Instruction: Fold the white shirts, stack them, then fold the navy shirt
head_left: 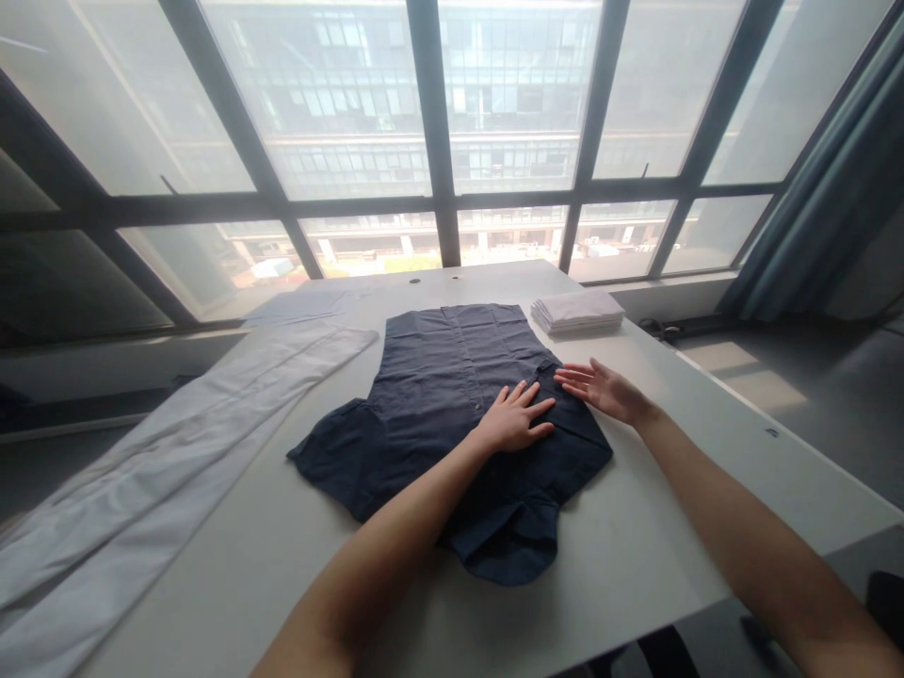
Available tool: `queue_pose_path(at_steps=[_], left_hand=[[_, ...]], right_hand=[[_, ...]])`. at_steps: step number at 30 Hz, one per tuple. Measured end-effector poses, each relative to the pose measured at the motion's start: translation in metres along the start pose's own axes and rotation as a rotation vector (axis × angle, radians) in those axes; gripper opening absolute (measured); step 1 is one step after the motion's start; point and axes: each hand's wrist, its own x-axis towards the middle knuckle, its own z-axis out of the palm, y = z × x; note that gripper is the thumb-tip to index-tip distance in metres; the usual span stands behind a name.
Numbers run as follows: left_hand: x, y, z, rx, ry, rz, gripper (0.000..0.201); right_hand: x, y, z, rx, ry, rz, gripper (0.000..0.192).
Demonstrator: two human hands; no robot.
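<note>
A dark navy button-up shirt (438,377) lies spread on the white table (636,508), its collar end toward me and its short sleeves out to both sides. My left hand (514,420) rests flat on the shirt's front, right of the button line, fingers spread. At the shirt's right edge, close to the sleeve, is my right hand (602,388), fingers stretched out and palm turned inward. Its fingertips are at the cloth; whether they press on it I cannot tell. Neither hand grasps anything.
A stack of folded white cloth (577,311) sits at the table's far right. Long white fabric (190,452) runs along the left side. Beyond the table stand large windows (508,104), with a blue-grey curtain (819,179) on the right.
</note>
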Motion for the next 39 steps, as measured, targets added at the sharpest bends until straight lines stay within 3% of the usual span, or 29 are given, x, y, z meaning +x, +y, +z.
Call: queue_pose_path(at_steps=[3, 5, 7, 10, 14, 16, 19, 21, 23, 25, 28, 30, 35, 39], left_hand=[[0.0, 0.0, 0.0, 0.003, -0.005, -0.003, 0.065], [0.001, 0.0, 0.0, 0.003, -0.01, -0.006, 0.065], [0.001, 0.0, 0.0, 0.004, -0.009, -0.006, 0.064], [0.0, 0.0, 0.0, 0.006, 0.002, -0.007, 0.063], [-0.001, 0.0, -0.001, 0.012, 0.008, -0.002, 0.062], [-0.001, 0.0, -0.001, 0.012, 0.006, -0.003, 0.063], [0.0, 0.0, 0.0, 0.008, 0.001, -0.006, 0.063], [0.0, 0.0, 0.0, 0.006, -0.001, -0.007, 0.063], [0.0, 0.0, 0.0, 0.006, 0.0, -0.008, 0.063], [0.001, 0.0, 0.0, 0.007, 0.001, -0.007, 0.063], [0.001, -0.001, 0.001, 0.006, 0.004, -0.003, 0.063], [0.001, -0.001, 0.001, 0.003, 0.003, 0.001, 0.064], [0.0, -0.001, 0.001, -0.004, -0.004, -0.009, 0.064], [0.0, 0.0, 0.0, -0.004, -0.005, -0.013, 0.063]], right_hand=[[0.013, 0.002, 0.001, 0.192, 0.363, -0.081, 0.04], [0.015, 0.0, -0.006, 0.27, 0.481, -0.141, 0.038], [0.012, -0.003, -0.011, 0.303, 0.483, -0.211, 0.038], [0.006, -0.004, -0.009, 0.308, 0.342, -0.266, 0.042], [0.005, 0.001, 0.007, 0.233, 0.211, -0.147, 0.036], [0.009, 0.004, 0.01, 0.196, 0.282, -0.089, 0.03], [0.013, 0.003, 0.004, 0.175, 0.462, -0.119, 0.025], [0.011, 0.0, -0.003, 0.16, 0.488, -0.143, 0.026], [0.005, -0.005, -0.008, 0.125, 0.382, -0.129, 0.028], [-0.004, -0.009, -0.007, 0.054, 0.182, -0.085, 0.033], [-0.016, -0.012, 0.001, -0.102, -0.133, 0.054, 0.041], [-0.022, -0.012, 0.007, -0.2, -0.253, 0.162, 0.041], [-0.027, -0.015, 0.001, -0.36, -0.31, 0.363, 0.041], [-0.028, -0.019, -0.009, -0.399, -0.317, 0.441, 0.043]])
